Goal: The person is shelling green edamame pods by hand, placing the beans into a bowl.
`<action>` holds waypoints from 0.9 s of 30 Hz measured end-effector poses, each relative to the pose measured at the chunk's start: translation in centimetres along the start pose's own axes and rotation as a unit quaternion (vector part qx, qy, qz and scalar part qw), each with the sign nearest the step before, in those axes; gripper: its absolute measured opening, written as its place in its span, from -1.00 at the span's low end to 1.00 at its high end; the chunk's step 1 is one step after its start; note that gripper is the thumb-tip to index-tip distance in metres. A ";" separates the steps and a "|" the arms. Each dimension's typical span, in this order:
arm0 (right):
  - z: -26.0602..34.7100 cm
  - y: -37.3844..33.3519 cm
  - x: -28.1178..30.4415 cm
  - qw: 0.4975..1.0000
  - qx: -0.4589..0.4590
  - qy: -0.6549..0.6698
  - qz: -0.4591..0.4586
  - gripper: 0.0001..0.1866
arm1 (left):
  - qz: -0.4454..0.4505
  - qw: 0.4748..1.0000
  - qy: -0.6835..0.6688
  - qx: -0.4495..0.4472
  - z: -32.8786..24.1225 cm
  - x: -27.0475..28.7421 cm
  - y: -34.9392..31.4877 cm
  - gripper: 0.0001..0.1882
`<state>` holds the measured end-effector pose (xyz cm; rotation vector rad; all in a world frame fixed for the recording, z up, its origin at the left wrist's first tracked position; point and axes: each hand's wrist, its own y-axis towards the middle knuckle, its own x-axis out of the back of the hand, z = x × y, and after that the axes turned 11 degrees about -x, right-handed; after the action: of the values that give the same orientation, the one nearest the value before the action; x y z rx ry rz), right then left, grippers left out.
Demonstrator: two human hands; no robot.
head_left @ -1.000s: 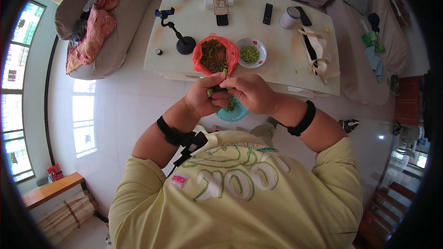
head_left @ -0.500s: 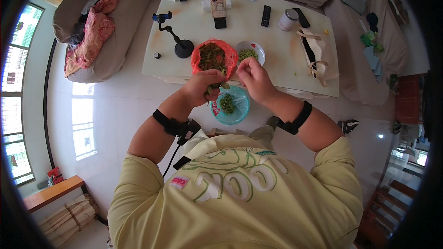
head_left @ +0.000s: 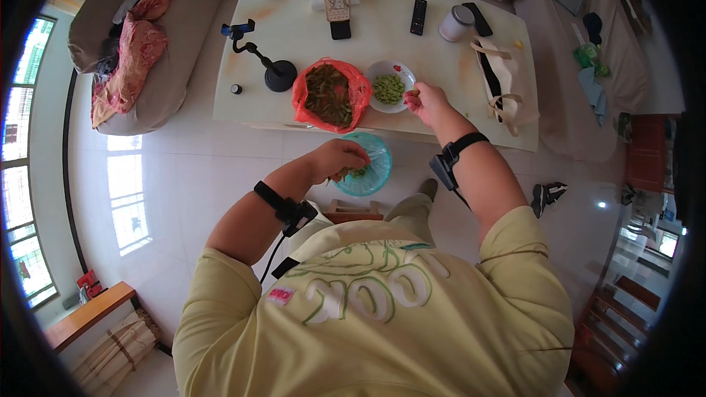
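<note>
My left hand (head_left: pixel 340 159) is closed around several green bean pods (head_left: pixel 340 175), above the teal waste bin (head_left: pixel 378 169) with green husks inside. My right hand (head_left: pixel 430 103) is pinched at the right rim of a white bowl (head_left: pixel 381 66); a bit of green, seemingly a bean, shows at its fingertips. Shelled green beans (head_left: pixel 387 89) lie in that bowl. Left of it stands an open red plastic bag (head_left: pixel 358 88) full of brownish-green pods (head_left: pixel 328 95). Parts of the bin's contents are hidden by my left hand.
The pale table (head_left: pixel 390 37) also bears a black phone stand (head_left: pixel 280 76), a patterned phone (head_left: pixel 336 0), a remote (head_left: pixel 418 17), a lidded jar (head_left: pixel 457 23) and a cream tote bag (head_left: pixel 504 88). Sofas (head_left: pixel 169 51) border it. A shoe (head_left: pixel 548 195) lies on the floor.
My hands have parted from in front of the red bag. The left has lowered over the bin with the pods; the right has moved right and up to the bowl.
</note>
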<state>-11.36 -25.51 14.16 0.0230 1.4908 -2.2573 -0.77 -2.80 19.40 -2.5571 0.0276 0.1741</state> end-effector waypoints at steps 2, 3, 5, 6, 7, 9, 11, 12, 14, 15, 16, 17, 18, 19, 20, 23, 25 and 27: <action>-0.1 0.8 -0.5 1.000 0.023 0.003 -0.001 -0.80 | -0.025 0.988 -0.150 0.027 0.0 0.2 -0.3 -0.83; 0.0 1.8 -0.5 0.999 0.033 0.021 -0.001 -0.80 | -0.025 0.978 -0.205 0.012 0.1 0.4 -0.4 -0.83; 0.7 3.4 -0.1 0.999 0.041 0.025 -0.018 -0.71 | -0.014 0.958 -0.287 0.025 0.0 0.9 0.0 -0.81; 0.8 3.5 -0.8 0.999 0.037 0.021 -0.014 -0.71 | -0.014 0.929 -0.368 0.039 0.3 1.2 -0.2 -0.78; 1.0 3.0 -1.9 0.997 0.053 -0.014 -0.044 -0.67 | -0.020 0.927 -0.372 0.039 0.5 1.6 -0.5 -0.78; 1.5 1.7 -3.3 0.994 0.067 -0.053 -0.071 -0.64 | -0.001 0.853 -0.520 0.040 0.5 2.3 -1.0 -0.69; 2.0 0.8 -3.5 0.998 0.012 -0.034 -0.045 -0.60 | -0.022 0.848 -0.527 0.041 -0.5 2.1 -1.3 -0.66; 2.0 0.6 -3.7 0.998 0.011 -0.037 -0.043 -0.60 | -0.038 0.846 -0.531 0.041 -0.9 2.3 -1.5 -0.63; 1.7 -0.1 -4.0 0.991 0.042 -0.116 -0.051 -0.65 | -0.007 0.831 -0.555 0.025 -0.3 2.8 -1.3 -0.61; 1.5 -0.5 -4.1 0.991 0.044 -0.116 -0.051 -0.65 | -0.003 0.833 -0.553 0.021 -0.7 2.7 -1.3 -0.61; 1.2 -1.0 -4.2 0.981 0.050 -0.183 0.026 -0.69 | 0.002 0.835 -0.550 0.017 -1.1 2.6 -1.3 -0.60; 0.7 -1.5 -4.2 0.962 0.056 -0.249 0.102 -0.73 | -0.016 0.848 -0.529 0.014 -1.5 2.3 -1.3 -0.56; 0.1 -2.7 -4.9 0.961 0.060 -0.249 0.103 -0.73 | -0.015 0.850 -0.527 0.011 -1.6 2.4 -1.4 -0.56; -0.7 -4.4 -6.2 0.926 0.100 -0.322 0.168 -0.78 | -0.014 0.846 -0.534 0.004 -1.4 2.6 -1.6 -0.58; -1.7 -6.0 -7.0 0.881 0.139 -0.390 0.228 -0.82 | -0.010 0.842 -0.539 -0.001 -1.5 2.7 -1.8 -0.60; -4.5 -9.4 -8.0 0.783 0.296 -0.488 0.247 -0.86 | -0.024 0.838 -0.545 -0.019 -1.7 2.8 -2.1 -0.69; -5.1 -12.1 -8.1 0.675 0.432 -0.560 0.210 -0.84 | -0.035 0.835 -0.548 -0.032 -2.0 2.7 -2.6 -0.72; -5.5 -13.1 -8.0 0.528 0.589 -0.589 0.162 -0.83 | -0.052 0.835 -0.546 -0.041 -2.7 2.2 -3.5 -0.78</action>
<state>-10.03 -13.59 25.28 -0.6152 -0.7657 -1.6922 1.96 -1.32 23.22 -2.1588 -0.5557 1.5638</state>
